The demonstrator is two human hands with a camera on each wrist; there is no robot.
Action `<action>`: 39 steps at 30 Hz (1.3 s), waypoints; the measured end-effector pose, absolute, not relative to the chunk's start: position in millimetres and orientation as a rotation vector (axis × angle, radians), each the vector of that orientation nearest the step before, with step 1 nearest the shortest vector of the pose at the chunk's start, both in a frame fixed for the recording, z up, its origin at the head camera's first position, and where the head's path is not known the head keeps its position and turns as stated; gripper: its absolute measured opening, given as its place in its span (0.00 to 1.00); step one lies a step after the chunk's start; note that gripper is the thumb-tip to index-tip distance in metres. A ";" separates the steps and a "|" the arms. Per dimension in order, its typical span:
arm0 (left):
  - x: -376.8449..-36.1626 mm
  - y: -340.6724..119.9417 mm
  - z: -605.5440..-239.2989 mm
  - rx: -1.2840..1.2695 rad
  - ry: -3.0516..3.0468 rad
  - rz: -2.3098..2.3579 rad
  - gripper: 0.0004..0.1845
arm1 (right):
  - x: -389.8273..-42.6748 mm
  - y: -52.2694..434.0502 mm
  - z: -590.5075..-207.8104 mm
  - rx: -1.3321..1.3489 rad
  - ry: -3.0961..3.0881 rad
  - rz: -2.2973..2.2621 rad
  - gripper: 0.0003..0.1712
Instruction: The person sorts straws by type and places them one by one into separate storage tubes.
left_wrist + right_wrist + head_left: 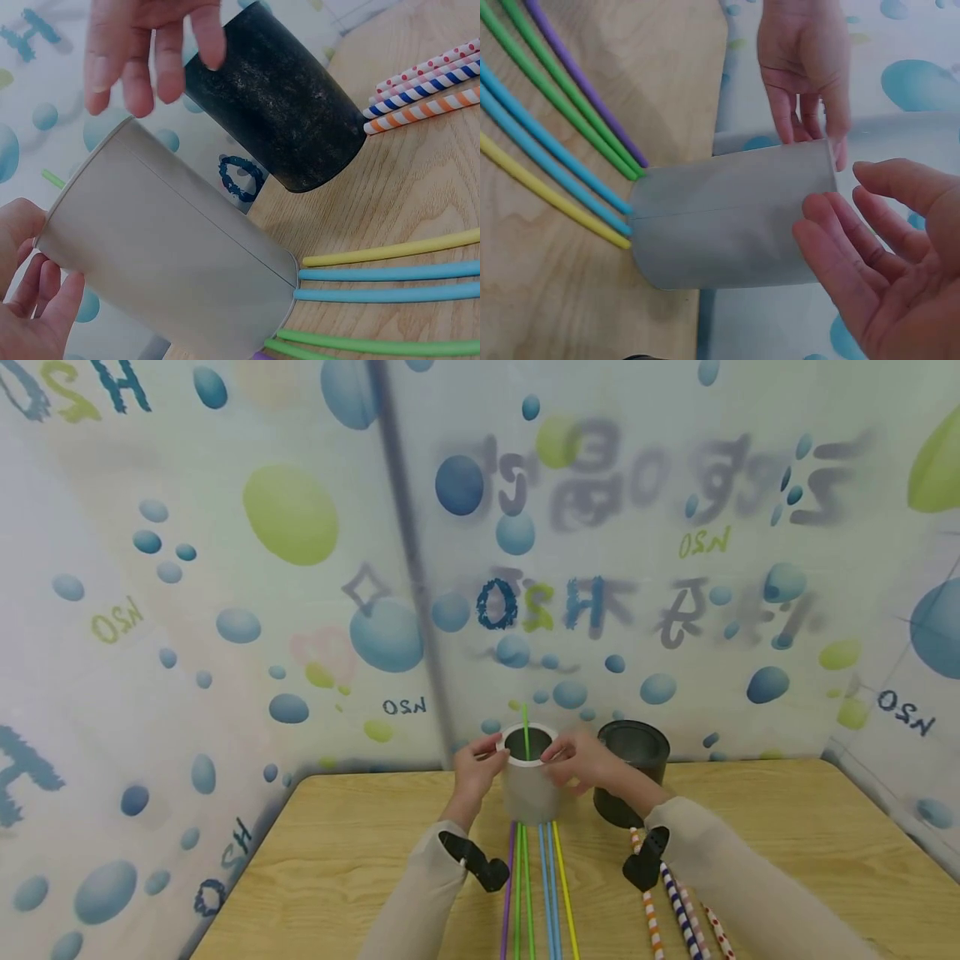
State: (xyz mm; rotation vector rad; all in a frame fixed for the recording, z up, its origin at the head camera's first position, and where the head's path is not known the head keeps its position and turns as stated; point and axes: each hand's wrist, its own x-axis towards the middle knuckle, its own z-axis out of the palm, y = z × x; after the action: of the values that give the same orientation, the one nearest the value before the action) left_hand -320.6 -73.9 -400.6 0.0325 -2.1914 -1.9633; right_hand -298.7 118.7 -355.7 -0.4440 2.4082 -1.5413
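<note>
Two pale sleeves (735, 852) reach in, each with a black wrist mount (647, 860) at the cuff. Between them on the bench (315, 860) lie six plain straws: one purple straw (507, 893), two green straws (517, 902), two blue straws (551, 902) and one yellow straw (567, 902). Four patterned straws lie to the right: orange-striped (649, 914), navy-striped (680, 910), pink-striped (691, 918) and red-dotted (717, 931). Two cans stand upright behind, a grey can (531, 797) holding one upright green straw (526, 727) and a black can (611, 802) to its right. The left hand (476, 772) touches the grey can's rim, fingers bent; whether it pinches I cannot tell. The right hand (588, 760) is at the opposite side of the rim, fingers loosely spread, thumb apart. Light wood grain marks the bench. Behind it hangs a pale wall covering (225, 710) with blue and lime ovals and reversed "H2O" lettering.
</note>
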 end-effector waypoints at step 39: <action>-323.6 -74.4 -403.5 0.068 -2.166 -2.026 0.17 | -281.9 107.5 -480.8 0.180 2.453 -1.792 0.12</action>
State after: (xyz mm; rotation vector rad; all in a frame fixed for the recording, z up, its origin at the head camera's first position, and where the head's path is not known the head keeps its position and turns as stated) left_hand -323.6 -74.4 -403.5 0.0683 -2.1661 -2.0260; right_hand -281.9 107.5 -480.8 0.1796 2.4530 -1.7924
